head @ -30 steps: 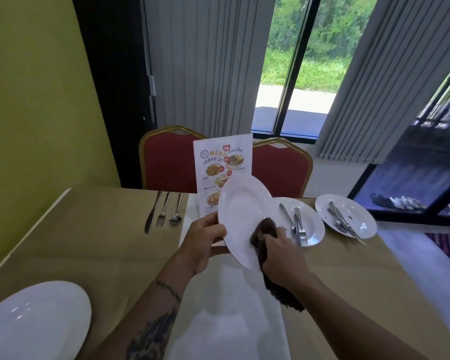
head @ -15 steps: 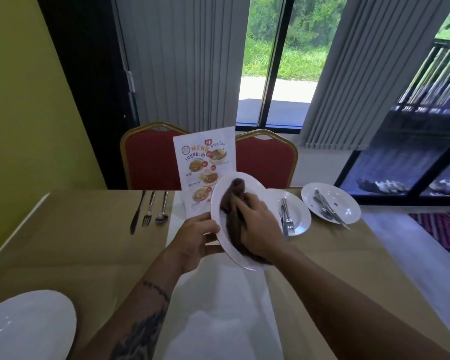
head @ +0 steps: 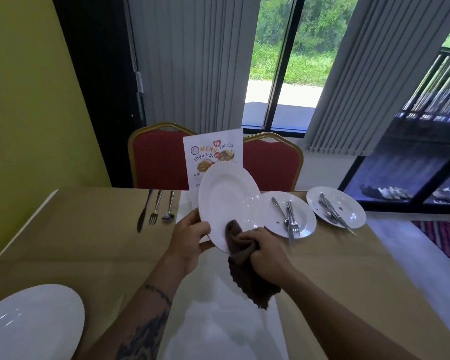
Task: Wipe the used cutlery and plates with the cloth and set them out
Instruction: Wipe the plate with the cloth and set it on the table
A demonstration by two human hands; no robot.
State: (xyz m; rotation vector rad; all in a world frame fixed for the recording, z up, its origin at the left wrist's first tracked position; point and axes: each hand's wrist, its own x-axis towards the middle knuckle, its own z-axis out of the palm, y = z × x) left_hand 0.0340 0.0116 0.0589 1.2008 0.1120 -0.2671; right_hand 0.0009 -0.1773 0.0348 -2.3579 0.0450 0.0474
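My left hand [head: 189,240] grips the left rim of a white plate [head: 227,201], held tilted above the table. My right hand [head: 266,252] grips a dark brown cloth [head: 247,276] and presses it against the plate's lower edge; the rest of the cloth hangs below. Two more white plates sit to the right: the nearer plate [head: 303,228] carries a fork and other cutlery [head: 290,220], and the farther plate [head: 348,206] also holds cutlery [head: 331,211]. A knife, fork and spoon [head: 155,209] lie side by side at the far left of the table.
Another white plate [head: 29,323] lies at the near left corner. A standing menu card [head: 212,154] is behind the held plate. Two red chairs [head: 156,162] stand at the far side. A white runner [head: 218,320] crosses the tan table [head: 76,250].
My right hand has drawn the cloth from the upper middle of the plate down to its lower edge. The plate stays tilted in my left hand.
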